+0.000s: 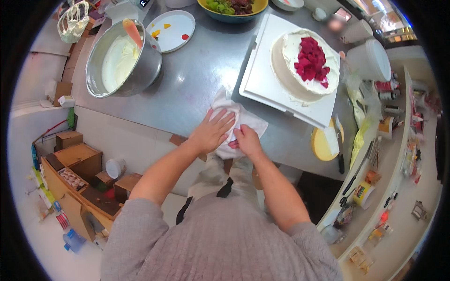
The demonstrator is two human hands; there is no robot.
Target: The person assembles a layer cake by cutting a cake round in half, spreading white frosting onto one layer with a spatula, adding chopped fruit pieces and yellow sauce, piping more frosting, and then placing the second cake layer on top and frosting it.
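Head view, left hand (212, 132), right hand (247, 140) covering white cloth (248, 119).

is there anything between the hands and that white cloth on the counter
Nothing visible. The left hand lies flat on top of the white cloth and the right hand grips its near edge, both in direct contact. The cake board sits just beyond the cloth.

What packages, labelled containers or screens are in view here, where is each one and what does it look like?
Cardboard boxes: brown, open, on the floor at left.
Small box: white, left of the table.
Labelled tub: round, yellow-and-white, on the right shelf.
Cans: red-and-white, right of the cake.
Screen: small, lit, top right, blurred.
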